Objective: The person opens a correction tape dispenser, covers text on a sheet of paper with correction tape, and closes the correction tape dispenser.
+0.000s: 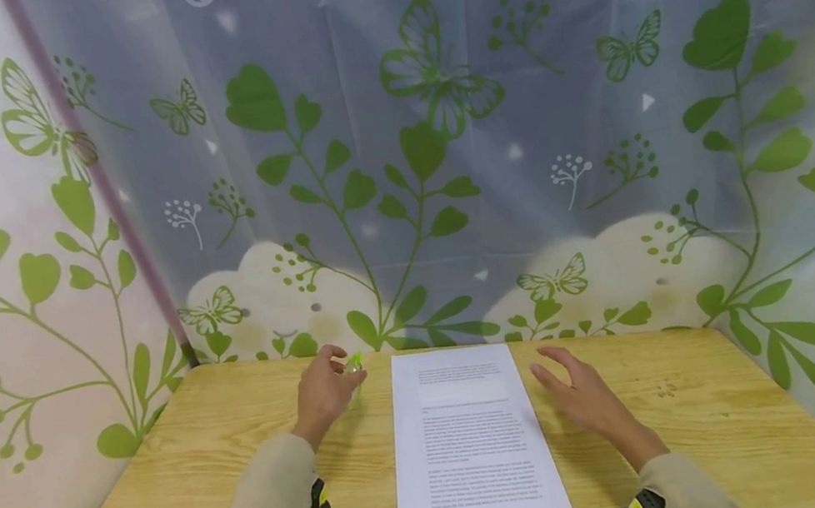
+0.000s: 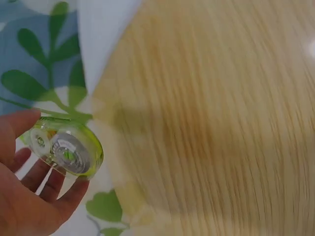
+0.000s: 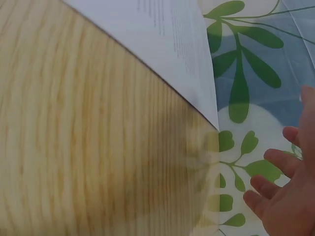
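Observation:
A clear green correction tape dispenser (image 2: 69, 147) sits between the thumb and fingers of my left hand (image 1: 327, 390). Through its see-through case the left wrist view shows a white and grey reel. In the head view this hand is just left of the printed paper (image 1: 466, 440), near the table's back edge, and covers much of the dispenser. My right hand (image 1: 582, 393) hovers to the right of the paper with its fingers spread and relaxed. Nothing is in it, as the right wrist view (image 3: 290, 182) of the hand also shows.
The paper lies flat on a light wooden table (image 1: 176, 473), its long side running front to back. Behind the table hangs a blue and white curtain (image 1: 566, 186) with green leaves and butterflies. A small mark (image 1: 666, 388) shows on the tabletop at right.

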Motion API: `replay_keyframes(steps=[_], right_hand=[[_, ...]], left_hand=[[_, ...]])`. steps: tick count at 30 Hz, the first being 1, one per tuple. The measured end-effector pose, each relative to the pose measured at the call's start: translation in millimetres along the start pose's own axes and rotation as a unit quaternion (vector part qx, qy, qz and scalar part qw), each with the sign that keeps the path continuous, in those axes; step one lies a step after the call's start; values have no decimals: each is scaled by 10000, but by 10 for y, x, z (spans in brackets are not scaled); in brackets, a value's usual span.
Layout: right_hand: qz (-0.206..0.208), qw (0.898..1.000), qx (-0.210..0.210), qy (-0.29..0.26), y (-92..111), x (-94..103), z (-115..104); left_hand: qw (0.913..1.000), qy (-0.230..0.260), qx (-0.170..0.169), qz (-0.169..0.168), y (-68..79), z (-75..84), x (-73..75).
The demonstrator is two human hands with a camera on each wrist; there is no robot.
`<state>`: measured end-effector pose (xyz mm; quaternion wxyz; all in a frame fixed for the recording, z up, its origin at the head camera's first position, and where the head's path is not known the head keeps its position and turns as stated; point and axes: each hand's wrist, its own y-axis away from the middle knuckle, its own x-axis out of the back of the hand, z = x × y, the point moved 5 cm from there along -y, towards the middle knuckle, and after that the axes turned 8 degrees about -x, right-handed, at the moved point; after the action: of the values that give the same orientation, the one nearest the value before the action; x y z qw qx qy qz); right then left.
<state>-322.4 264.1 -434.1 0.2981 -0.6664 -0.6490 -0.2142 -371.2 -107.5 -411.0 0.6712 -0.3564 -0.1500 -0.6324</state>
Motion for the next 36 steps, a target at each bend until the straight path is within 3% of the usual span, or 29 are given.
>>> replay_keyframes(steps=[4, 11, 20, 25, 36], right_hand=[[35, 9995, 6, 326, 13, 14, 53], [11, 9915, 0, 1302, 42, 23, 94], [92, 9780, 309, 2059, 81, -40, 123], [96, 9727, 130, 2316, 118, -65, 108], [95, 9664, -345, 2544, 161, -70, 145]], left_hand=[[9929, -1068, -451, -262, 5, -44, -6], [9783, -1780, -744, -751, 1, -54, -86], [9667, -2124, -750, -1217, 51, -98, -231], [9597, -2392, -820, -1225, 92, -120, -265], [9661, -2130, -754, -1249, 146, -153, -334]])
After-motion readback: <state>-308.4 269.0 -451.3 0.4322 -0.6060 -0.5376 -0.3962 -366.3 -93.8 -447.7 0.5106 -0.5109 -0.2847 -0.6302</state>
